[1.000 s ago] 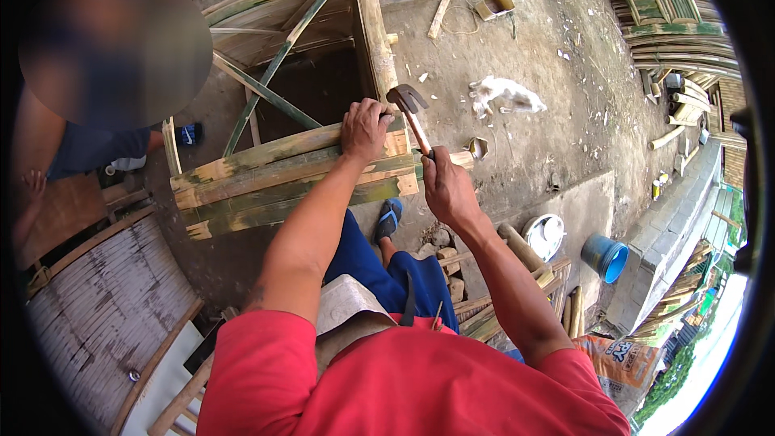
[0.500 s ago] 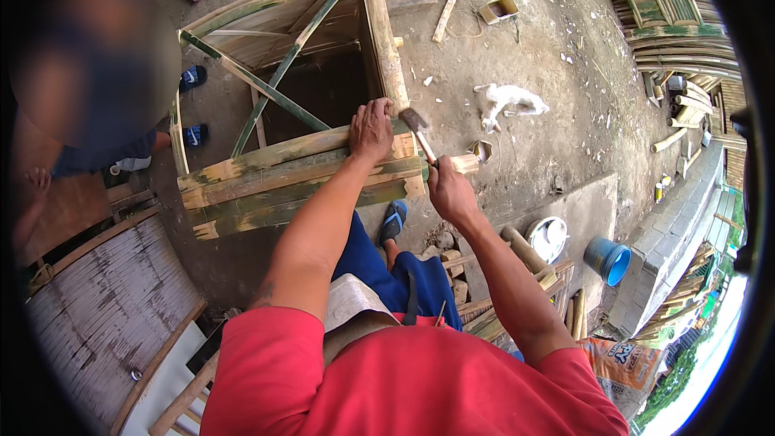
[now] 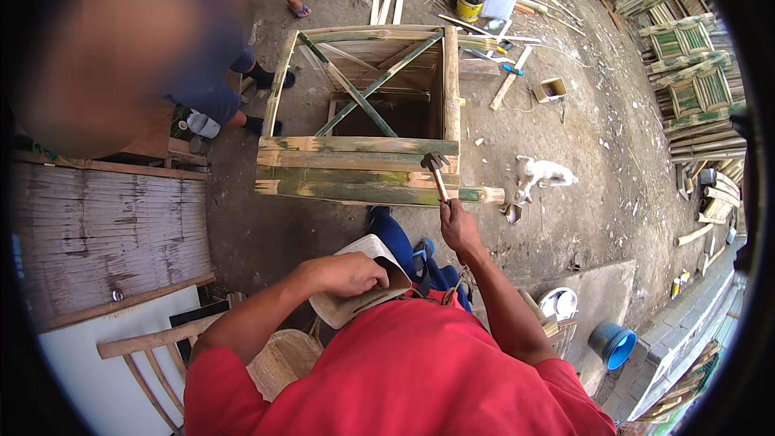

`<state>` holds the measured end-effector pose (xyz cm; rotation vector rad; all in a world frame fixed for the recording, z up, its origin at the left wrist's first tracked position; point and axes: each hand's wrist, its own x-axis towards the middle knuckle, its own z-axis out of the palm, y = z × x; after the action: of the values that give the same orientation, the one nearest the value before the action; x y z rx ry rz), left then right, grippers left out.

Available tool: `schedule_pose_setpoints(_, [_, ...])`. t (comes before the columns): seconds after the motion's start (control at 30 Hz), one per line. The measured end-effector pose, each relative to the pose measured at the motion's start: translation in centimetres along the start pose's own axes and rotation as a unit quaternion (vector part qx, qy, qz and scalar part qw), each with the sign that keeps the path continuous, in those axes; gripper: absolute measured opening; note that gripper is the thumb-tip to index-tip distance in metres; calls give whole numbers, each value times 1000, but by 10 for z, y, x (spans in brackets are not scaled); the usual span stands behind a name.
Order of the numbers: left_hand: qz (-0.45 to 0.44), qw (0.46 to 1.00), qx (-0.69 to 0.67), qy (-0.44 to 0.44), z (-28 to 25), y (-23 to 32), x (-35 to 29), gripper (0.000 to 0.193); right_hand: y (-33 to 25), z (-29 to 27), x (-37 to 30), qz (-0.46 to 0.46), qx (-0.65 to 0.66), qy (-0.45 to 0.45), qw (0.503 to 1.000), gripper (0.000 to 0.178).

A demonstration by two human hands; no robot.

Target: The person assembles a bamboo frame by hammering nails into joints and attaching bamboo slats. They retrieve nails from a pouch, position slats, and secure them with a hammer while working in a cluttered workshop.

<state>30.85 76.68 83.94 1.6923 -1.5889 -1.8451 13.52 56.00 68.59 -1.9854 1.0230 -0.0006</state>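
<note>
My right hand (image 3: 458,230) is closed round the wooden handle of a hammer (image 3: 441,183). The hammer's dark head is over the right end of the split bamboo slats (image 3: 347,158) on the near side of a box-like bamboo frame (image 3: 451,89). Two green strips cross in an X on the frame's upper face. At my waist, my left hand (image 3: 353,274) dips into a whitish open container (image 3: 327,307). Its fingers are curled together, and their tips are partly hidden; what they hold, if anything, cannot be made out.
Another person (image 3: 202,40) is close at the left of the frame. A white animal (image 3: 546,173) lies on the ground to the right, near a cut-open tin (image 3: 550,90). A blue bucket (image 3: 612,345) stands lower right. Bamboo strips and a yellow pail (image 3: 468,5) are at the back.
My left hand has left the frame's corner and gone into the container at my waist. My right hand still grips the hammer. The whole view has shifted, so the frame appears farther off.
</note>
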Motion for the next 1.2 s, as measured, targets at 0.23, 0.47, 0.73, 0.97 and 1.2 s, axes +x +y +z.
schedule_pose_setpoints(0.23, [-203,903,318,207,138,-71,25,27,-43,10,-8,-115,-9,-56,992,34])
schedule_pose_setpoints(0.47, [-226,861,353,287,179,-119,9,24,-69,25,-14,-111,-13,-83,990,38])
schedule_pose_setpoints(0.73, [-259,868,274,324,185,-127,-14,21,-75,47,-14,-101,-27,-127,986,37])
schedule_pose_setpoints(0.97, [-246,920,161,260,145,-60,-57,20,-93,68,-3,-124,-14,-146,981,37])
schedule_pose_setpoints(1.2, [0,911,-131,391,57,-43,-100,19,-114,92,13,-132,-37,-162,977,40])
